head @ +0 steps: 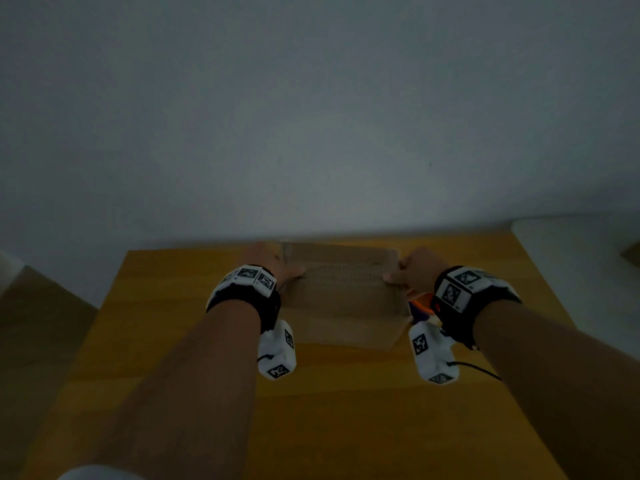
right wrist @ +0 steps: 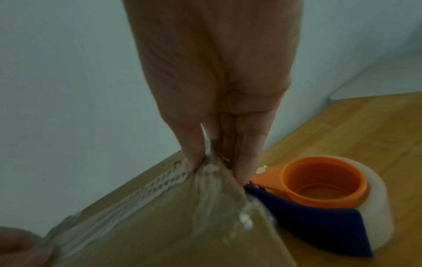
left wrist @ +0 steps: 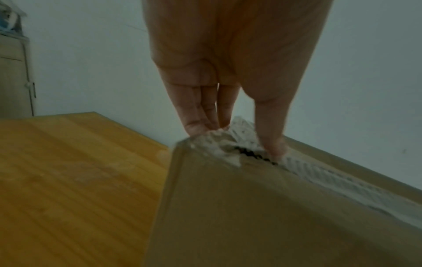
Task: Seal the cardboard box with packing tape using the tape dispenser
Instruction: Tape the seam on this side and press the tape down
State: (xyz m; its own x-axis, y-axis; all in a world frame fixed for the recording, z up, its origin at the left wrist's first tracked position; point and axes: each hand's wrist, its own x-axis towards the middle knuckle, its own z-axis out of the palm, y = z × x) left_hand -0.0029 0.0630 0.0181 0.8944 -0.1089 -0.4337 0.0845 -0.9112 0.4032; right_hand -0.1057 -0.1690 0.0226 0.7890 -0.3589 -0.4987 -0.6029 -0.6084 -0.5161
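A brown cardboard box (head: pixel 343 306) lies closed on the wooden table (head: pixel 166 341), with a wrinkled strip of clear tape (head: pixel 346 271) along its top seam. My left hand (head: pixel 277 268) holds the box's left end, thumb on top at the seam and fingers (left wrist: pixel 196 115) down the side. At the right end my right hand (head: pixel 412 271) grips the same way; its thumb and fingers (right wrist: pixel 248 148) pinch the edge where the tape (right wrist: pixel 205 180) folds over. An orange and blue tape dispenser (right wrist: pixel 319 198) with a clear roll lies on the table just right of the box, held by neither hand.
The table's back edge meets a pale wall just behind the box. A white surface (head: pixel 571 254) adjoins the table at the right. In the left wrist view a wooden cabinet (left wrist: pixel 13 72) stands beyond the table's left edge.
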